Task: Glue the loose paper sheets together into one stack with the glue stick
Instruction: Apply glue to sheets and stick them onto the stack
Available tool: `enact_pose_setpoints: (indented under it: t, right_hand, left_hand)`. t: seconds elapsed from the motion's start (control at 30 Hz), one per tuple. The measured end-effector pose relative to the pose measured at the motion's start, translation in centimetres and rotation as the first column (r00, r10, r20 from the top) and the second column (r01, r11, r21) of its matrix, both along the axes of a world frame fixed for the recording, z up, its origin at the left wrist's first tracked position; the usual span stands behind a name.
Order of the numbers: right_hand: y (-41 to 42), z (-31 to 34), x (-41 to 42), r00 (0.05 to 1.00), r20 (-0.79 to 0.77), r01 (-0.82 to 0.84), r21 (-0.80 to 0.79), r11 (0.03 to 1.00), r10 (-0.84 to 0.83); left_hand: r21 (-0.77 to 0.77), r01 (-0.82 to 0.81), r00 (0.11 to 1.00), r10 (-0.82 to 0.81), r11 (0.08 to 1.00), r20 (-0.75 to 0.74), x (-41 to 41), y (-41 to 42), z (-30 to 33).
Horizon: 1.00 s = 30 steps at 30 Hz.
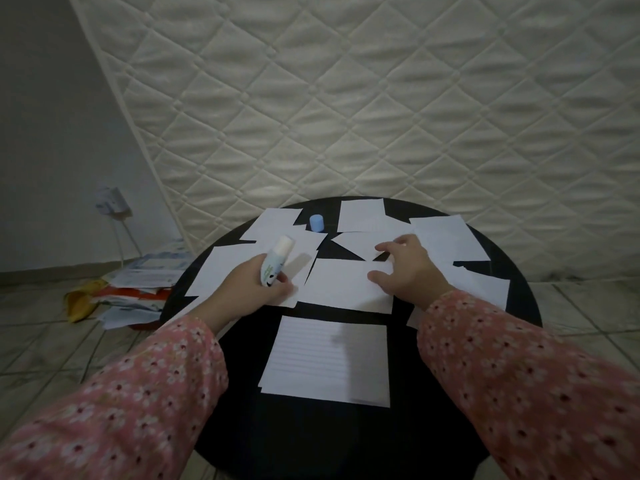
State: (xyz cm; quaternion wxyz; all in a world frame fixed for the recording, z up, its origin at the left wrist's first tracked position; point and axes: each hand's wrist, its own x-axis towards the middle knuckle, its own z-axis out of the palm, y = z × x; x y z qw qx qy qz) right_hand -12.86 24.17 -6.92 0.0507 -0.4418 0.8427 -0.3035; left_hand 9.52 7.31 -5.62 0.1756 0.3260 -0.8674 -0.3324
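Several loose white sheets lie scattered over a round black table (346, 441). My left hand (256, 289) grips an uncapped glue stick (277, 261), its white tip pointing up and away. The blue cap (317, 223) stands upright at the table's far side. My right hand (405, 268) rests with spread fingers on a white sheet (343, 289) in the middle. Nearest me lies a lined stack of sheets (329, 362), a second edge showing beneath its top sheet.
A quilted white mattress (381, 98) leans upright behind the table. On the tiled floor to the left lies a pile of papers and packets (138, 289). A wall socket with a plugged cable (112, 202) is on the left wall.
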Motion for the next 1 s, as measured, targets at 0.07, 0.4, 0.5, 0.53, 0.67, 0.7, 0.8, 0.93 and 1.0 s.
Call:
enact_pose_setpoints:
  t: [0.07, 0.4, 0.5, 0.53, 0.67, 0.7, 0.8, 0.93, 1.0]
  right_hand:
    - [0.4, -0.1, 0.6, 0.976, -0.217, 0.005, 0.010, 1.000, -0.003]
    - [1.3, -1.0, 1.6, 0.909, -0.292, -0.265, 0.148, 0.953, 0.298]
    - [1.8, -0.4, 1.0, 0.907, -0.335, -0.233, 0.107, 0.967, 0.256]
    - [2.1, -0.2, 0.6, 0.916, -0.327, -0.201, 0.122, 0.972, 0.230]
    - [2.8, -0.5, -1.0, 0.944, -0.252, -0.156, 0.219, 0.963, 0.210]
    - [2.9, -0.6, -1.4, 0.957, -0.214, -0.149, 0.222, 0.964, 0.197]
    - [3.0, -1.2, -2.0, 0.975, -0.157, -0.122, 0.202, 0.972, 0.155]
    - [2.6, -2.1, -1.7, 0.965, -0.218, -0.119, 0.124, 0.985, 0.144]
    - [2.2, -2.5, -1.6, 0.964, -0.235, -0.110, 0.085, 0.990, 0.127]
  left_hand:
    - [-0.058, -0.078, 0.994, 0.082, 0.995, 0.070, -0.4, -0.5, -0.6]
    - [-0.057, -0.175, 0.977, 0.180, 0.983, 0.110, -0.5, -2.7, -0.5]
    - [-0.067, -0.193, 0.981, 0.193, 0.979, -0.004, -1.4, -1.6, 0.4]
    - [-0.031, -0.182, 0.983, 0.181, 0.983, -0.035, -1.8, -1.2, 0.7]
    - [-0.039, -0.049, 0.998, 0.051, 0.998, 0.039, -3.5, 0.9, 0.9]
    - [-0.065, -0.007, 0.996, 0.013, 0.998, 0.091, -3.9, 1.3, 0.6]
    - [-0.100, 0.078, 0.974, -0.054, 0.992, 0.220, -4.9, 1.6, -0.4]
    - [-0.102, 0.044, 0.970, -0.018, 0.994, 0.243, -5.1, 0.8, -0.1]
    - [-0.094, 0.030, 0.971, -0.006, 0.995, 0.239, -5.2, 0.8, 0.1]
